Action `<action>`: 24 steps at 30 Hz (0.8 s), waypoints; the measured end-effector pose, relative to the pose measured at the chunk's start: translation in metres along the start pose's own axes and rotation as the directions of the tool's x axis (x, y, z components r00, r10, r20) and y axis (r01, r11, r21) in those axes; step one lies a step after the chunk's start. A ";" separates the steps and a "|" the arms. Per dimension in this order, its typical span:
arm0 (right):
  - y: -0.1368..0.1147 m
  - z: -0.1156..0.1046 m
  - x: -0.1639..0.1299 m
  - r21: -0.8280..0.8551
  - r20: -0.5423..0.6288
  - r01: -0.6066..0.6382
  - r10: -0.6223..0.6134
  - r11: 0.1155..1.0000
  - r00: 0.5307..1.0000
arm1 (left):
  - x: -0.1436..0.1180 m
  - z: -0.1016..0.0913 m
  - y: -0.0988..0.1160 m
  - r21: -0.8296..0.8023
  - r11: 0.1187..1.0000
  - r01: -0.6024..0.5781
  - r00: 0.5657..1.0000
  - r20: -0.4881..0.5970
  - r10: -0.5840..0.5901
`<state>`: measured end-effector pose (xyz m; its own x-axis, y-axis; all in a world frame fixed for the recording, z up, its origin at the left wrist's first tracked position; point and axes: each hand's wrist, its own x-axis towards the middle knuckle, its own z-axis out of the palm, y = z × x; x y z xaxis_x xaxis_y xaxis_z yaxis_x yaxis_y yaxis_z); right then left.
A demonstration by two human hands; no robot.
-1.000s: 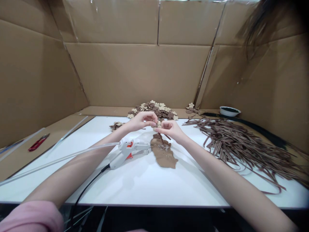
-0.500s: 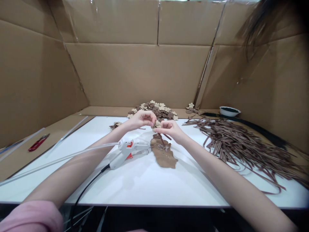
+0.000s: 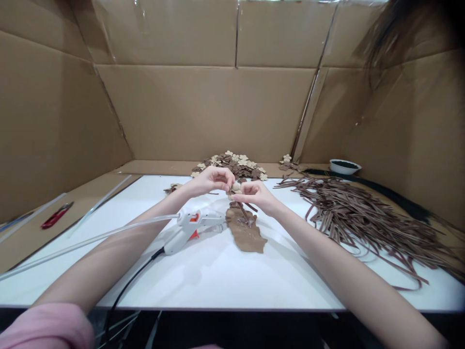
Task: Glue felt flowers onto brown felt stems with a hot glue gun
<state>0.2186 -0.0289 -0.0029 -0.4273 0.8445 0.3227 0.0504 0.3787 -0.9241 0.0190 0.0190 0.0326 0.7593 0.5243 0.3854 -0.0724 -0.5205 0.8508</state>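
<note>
Between my fingertips, above the middle of the white board, is a small beige flower [image 3: 235, 187] with brown strips [image 3: 245, 209] hanging below it. My left hand [image 3: 215, 179] pinches the flower's left side. From the right, my right hand [image 3: 257, 195] grips its lower edge between thumb and fingers. The fingers partly cover the flower. Beneath my hands lies a ragged brown scrap [image 3: 247, 236] with shiny glue on it. A white glue gun [image 3: 192, 223] with an orange trigger rests to the left, its nozzle towards the scrap and a long clear glue stick in its back.
Cut flower shapes [image 3: 236, 166] are heaped at the back. A large pile of brown strips [image 3: 363, 218] covers the right side, near a white bowl [image 3: 344, 166] with dark contents. A red utility knife [image 3: 57, 216] lies far left. Cardboard walls [image 3: 203, 106] surround the board.
Very little differs. Both hands stay pinched on the flower at almost the same spot, and the hanging strips have shifted slightly. The whole view has moved a touch.
</note>
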 end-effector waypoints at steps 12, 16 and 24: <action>-0.002 -0.001 -0.002 -0.035 0.032 -0.010 0.011 0.999 0.999 | -0.002 0.000 0.003 -0.040 0.997 0.069 0.997 0.045 -0.067; -0.003 -0.001 -0.002 -0.048 0.029 -0.023 0.024 0.999 0.999 | -0.002 0.000 0.004 -0.047 0.996 0.074 0.996 0.051 -0.071; -0.005 0.000 -0.002 -0.047 -0.030 -0.049 0.047 0.998 0.998 | -0.001 -0.003 -0.001 -0.045 0.998 0.049 0.998 0.042 -0.047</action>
<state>0.2194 -0.0324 0.0006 -0.3973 0.8725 0.2846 0.1136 0.3544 -0.9282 0.0165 0.0207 0.0322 0.7881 0.5196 0.3300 -0.0643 -0.4637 0.8837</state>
